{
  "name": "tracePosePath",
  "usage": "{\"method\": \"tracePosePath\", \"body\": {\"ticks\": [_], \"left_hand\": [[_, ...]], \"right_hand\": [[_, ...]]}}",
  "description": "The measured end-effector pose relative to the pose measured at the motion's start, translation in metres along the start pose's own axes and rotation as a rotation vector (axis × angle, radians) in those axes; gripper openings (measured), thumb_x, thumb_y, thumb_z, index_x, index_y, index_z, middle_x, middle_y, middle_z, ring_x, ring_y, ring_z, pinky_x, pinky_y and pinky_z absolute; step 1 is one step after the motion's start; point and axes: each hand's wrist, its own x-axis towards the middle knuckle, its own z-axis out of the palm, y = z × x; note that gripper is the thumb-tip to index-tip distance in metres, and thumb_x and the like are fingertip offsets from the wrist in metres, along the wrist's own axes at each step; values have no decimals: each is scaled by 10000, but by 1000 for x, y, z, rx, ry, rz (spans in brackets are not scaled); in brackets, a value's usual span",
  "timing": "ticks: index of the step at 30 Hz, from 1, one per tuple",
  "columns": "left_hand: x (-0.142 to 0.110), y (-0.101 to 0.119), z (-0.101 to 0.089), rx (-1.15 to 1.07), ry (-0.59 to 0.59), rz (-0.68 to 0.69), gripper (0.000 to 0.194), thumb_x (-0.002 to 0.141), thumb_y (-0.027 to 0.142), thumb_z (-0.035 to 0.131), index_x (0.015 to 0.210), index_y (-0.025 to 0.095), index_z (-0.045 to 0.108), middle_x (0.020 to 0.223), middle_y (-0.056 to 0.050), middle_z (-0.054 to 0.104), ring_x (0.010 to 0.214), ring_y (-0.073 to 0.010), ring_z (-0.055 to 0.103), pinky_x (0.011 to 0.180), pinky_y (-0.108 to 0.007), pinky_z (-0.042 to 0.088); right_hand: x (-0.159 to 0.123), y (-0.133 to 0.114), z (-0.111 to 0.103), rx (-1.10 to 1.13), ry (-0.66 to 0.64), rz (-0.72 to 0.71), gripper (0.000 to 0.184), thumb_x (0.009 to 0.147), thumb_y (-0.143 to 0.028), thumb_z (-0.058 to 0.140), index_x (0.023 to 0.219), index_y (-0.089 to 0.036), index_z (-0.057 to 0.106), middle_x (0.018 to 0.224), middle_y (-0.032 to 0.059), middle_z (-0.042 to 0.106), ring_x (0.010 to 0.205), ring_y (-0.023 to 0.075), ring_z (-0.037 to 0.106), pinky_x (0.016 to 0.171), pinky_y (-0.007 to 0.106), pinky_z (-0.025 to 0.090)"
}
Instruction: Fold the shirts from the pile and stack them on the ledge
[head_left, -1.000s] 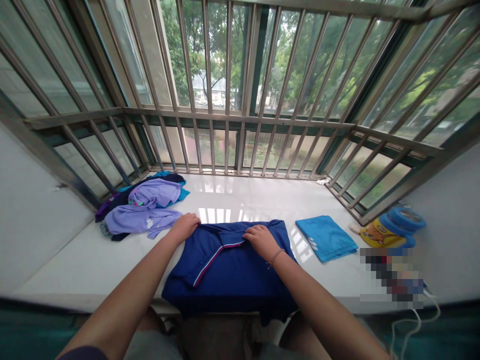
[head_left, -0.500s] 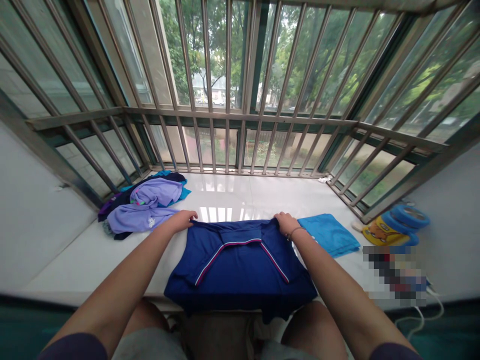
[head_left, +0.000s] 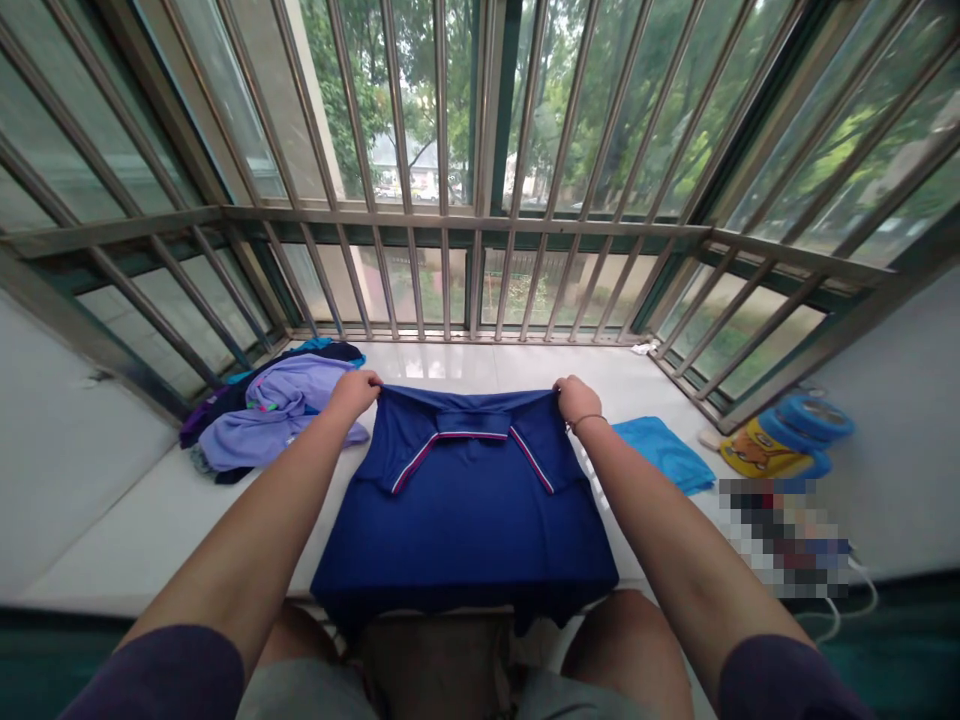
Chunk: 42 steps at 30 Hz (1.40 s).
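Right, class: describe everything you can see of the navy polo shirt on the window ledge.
The navy polo shirt lies spread flat on the glossy white ledge, its far edge gripped at both corners by the left hand and the right hand. The fabric looks like a smooth, slightly sheeny synthetic knit. Its collar is trimmed with white and red stripes. The near end hangs over the ledge's edge.
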Motion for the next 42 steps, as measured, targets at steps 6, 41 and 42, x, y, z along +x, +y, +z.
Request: {"method": "tracePosePath", "body": {"ticks": [6,41,42], "left_hand": [[-50,-10,-27,-139,348,62,318,858,306,630,1100,225,821,1155,-46,835,1044,-235,770,978,-309,584],[-185,13,136,190,47,163,664,1095,509,361,1655,167,462,1740,-172,403,1625,-343,364,1315,-607,308],[-182,12,137,187,45,157,666,1094,516,360,1658,176,459,1742,-169,400,1627,-341,360,1319,-602,300]], "right_hand": [[-51,7,-36,80,268,-7,330,1076,-228,478,1293,-242,726,1315,91,657,979,198,685,774,277,473],[-159,-35,108,77,-118,-124,714,1123,-560,325,1745,-215,269,1806,113,233,1674,308,195,1330,625,127],[-154,-34,109,81,-115,-133,718,1123,-566,325,1746,-215,267,1806,111,234,1673,310,197,1330,625,129]]}}
